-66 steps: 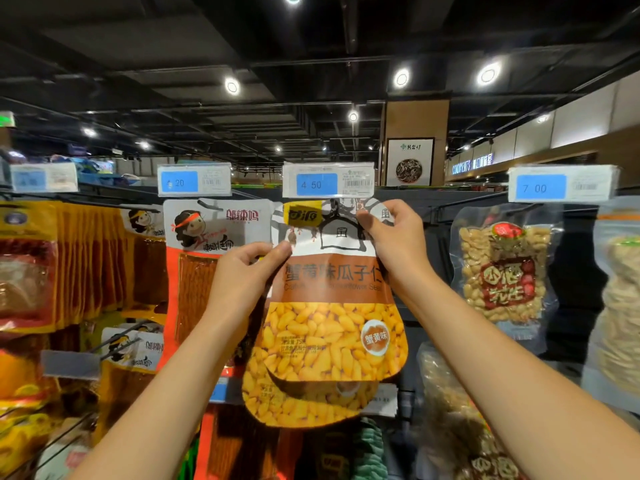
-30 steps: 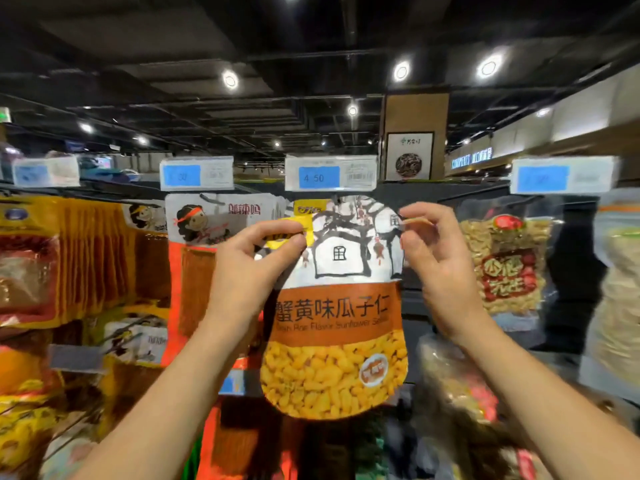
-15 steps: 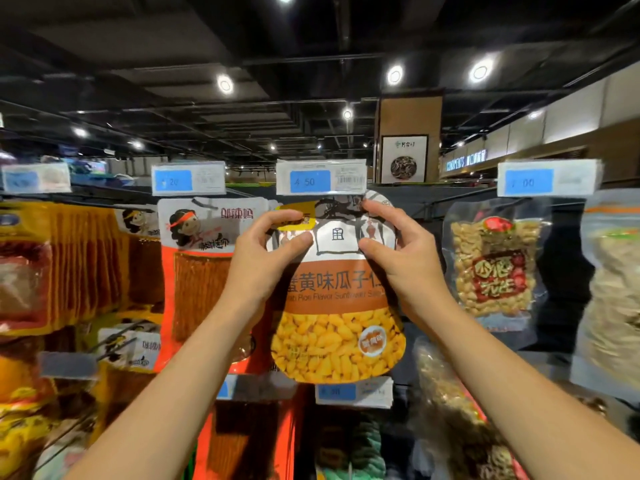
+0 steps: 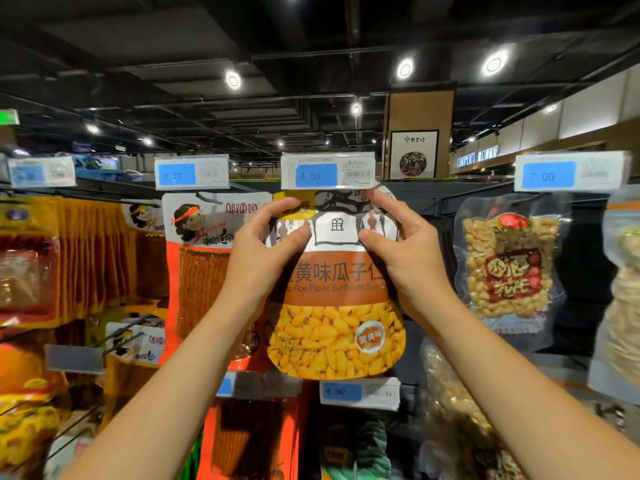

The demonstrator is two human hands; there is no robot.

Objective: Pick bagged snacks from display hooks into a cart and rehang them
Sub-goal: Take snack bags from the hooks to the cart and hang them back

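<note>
An orange and white bag of sunflower seeds (image 4: 337,320) is raised in front of the display, its top edge just under the 4.50 price tag (image 4: 327,170). My left hand (image 4: 266,251) pinches the bag's upper left corner between thumb and fingers. My right hand (image 4: 398,247) pinches the upper right corner the same way. The hook behind the tag is hidden by the bag and the tag, so I cannot tell whether the bag's hole is on it.
An orange bag with a cartoon face (image 4: 204,258) hangs to the left under a 4.20 tag (image 4: 191,173). A clear peanut bag (image 4: 510,265) hangs to the right under a 7.00 tag (image 4: 568,175). Yellow packets (image 4: 72,258) fill the far left; more bags hang on lower rows.
Both hands have lifted the seed bag from lower down up to the 4.50 tag. My right hand, which had briefly come off the bag, now pinches its top right corner again.
</note>
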